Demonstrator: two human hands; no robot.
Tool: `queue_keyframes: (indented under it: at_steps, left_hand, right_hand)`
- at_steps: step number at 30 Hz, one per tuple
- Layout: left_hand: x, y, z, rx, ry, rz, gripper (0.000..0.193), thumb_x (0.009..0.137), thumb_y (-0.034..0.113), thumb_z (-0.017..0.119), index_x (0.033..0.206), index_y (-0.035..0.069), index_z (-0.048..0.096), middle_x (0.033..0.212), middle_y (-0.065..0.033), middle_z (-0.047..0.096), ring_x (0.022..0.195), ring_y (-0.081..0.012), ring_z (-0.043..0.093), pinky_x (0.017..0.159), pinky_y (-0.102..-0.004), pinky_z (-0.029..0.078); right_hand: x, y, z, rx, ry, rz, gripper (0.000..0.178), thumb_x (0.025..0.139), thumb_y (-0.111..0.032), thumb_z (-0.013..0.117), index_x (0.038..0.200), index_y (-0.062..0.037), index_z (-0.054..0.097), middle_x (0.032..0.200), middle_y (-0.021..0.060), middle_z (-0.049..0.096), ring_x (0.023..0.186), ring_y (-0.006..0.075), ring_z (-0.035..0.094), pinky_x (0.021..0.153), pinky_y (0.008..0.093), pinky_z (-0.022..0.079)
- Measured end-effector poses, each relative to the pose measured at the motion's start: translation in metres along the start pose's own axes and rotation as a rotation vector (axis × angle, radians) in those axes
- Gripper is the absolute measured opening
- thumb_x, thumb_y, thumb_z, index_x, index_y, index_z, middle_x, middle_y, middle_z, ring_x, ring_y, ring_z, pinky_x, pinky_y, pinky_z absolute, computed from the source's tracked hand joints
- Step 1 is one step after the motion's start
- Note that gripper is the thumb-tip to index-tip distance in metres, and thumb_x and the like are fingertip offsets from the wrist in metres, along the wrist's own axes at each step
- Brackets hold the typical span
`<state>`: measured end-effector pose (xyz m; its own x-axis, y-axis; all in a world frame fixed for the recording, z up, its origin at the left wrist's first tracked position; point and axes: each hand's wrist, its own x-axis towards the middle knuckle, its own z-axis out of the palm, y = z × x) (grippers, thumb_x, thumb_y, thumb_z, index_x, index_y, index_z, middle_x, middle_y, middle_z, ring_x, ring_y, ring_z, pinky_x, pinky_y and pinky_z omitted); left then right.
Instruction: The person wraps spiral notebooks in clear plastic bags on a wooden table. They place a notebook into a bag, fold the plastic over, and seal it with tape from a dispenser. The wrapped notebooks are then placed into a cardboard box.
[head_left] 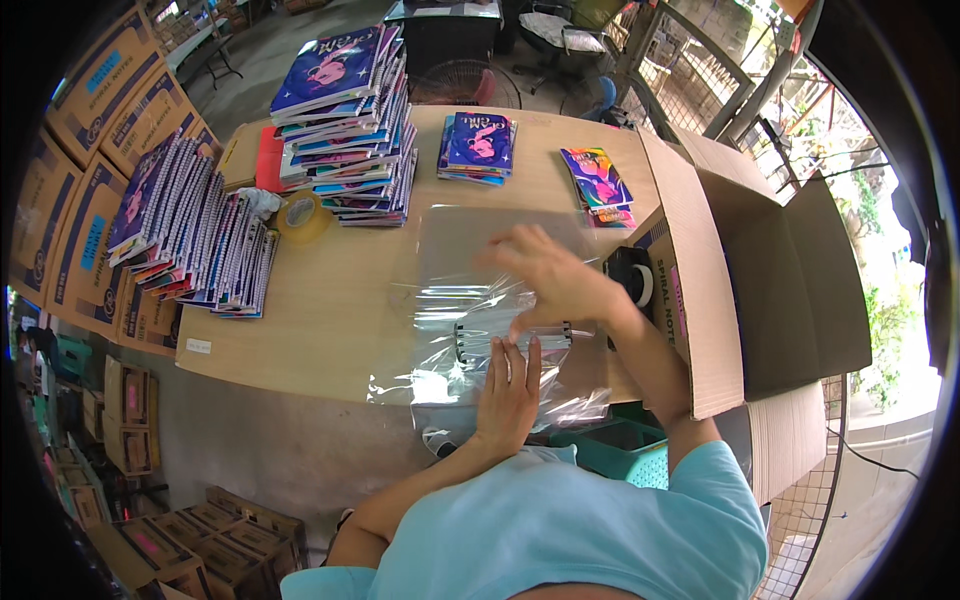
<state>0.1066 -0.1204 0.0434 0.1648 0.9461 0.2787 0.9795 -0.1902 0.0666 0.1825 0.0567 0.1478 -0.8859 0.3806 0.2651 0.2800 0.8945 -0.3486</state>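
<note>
A clear plastic sheet [455, 235] lies wrinkled and shiny at the table's near middle. Under or within it is a spiral-bound notebook [477, 343], with its dark coils showing at both sides. My left hand [507, 395] rests flat on the plastic and the notebook's near part, fingers stretched forward. Above the sheet reaches my right hand [550, 272], its fingers apart and slightly bent, thumb pointing down toward the left fingertips. Nothing shows in its grasp; whether the thumb touches the plastic I cannot tell.
Tall notebook stacks [345, 130] and a leaning row of notebooks [200, 230] fill the left side, with a tape roll [303, 217] beside them. Smaller piles [480, 145] [600, 185] lie farther back. An open carton [700, 290] and a black tape dispenser [628, 272] stand right.
</note>
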Motion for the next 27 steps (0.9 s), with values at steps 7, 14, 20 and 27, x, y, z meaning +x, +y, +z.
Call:
queue_keyframes:
  at_steps: [7,14,20,27]
  left_hand:
    - [-0.001,0.002,0.002,-0.069,0.030,-0.033,0.059,0.087,0.009,0.053,0.142,-0.006,0.037,0.134,-0.0325,0.042,0.131,-0.0488,0.039,0.103,-0.0445,0.044]
    - [0.000,-0.001,-0.010,-0.162,-0.017,-0.030,0.057,0.085,0.004,0.054,0.139,-0.009,0.040,0.134,-0.0304,0.043,0.130,-0.0475,0.041,0.103,-0.0441,0.045]
    - [0.000,-0.006,-0.005,-0.179,-0.017,0.000,0.078,0.077,0.011,0.070,0.140,-0.013,0.032,0.135,-0.0335,0.038,0.131,-0.0504,0.036,0.107,-0.0484,0.039]
    - [-0.001,-0.010,0.000,-0.159,0.032,0.048,0.068,0.078,0.004,0.063,0.138,-0.014,0.036,0.133,-0.0338,0.040,0.130,-0.0502,0.038,0.104,-0.0481,0.041]
  right_hand:
    - [0.011,0.041,-0.013,0.200,0.615,0.281,0.036,0.077,-0.007,0.070,0.111,-0.0042,0.062,0.087,0.0178,0.066,0.072,0.0242,0.065,0.069,0.0346,0.053]
    - [-0.124,0.044,0.078,-0.129,0.686,0.679,0.036,0.084,-0.006,0.066,0.118,0.0006,0.059,0.105,0.0212,0.066,0.097,0.0400,0.064,0.089,0.0429,0.051]
    - [-0.235,0.093,0.116,-0.188,0.854,1.336,0.031,0.090,-0.019,0.064,0.114,0.0004,0.062,0.103,0.0178,0.067,0.099,0.0311,0.065,0.089,0.0411,0.050]
    - [-0.277,0.163,0.130,0.448,0.836,1.766,0.028,0.089,-0.032,0.068,0.089,-0.0040,0.071,0.087,0.0064,0.068,0.073,0.0220,0.060,0.066,0.0399,0.047]
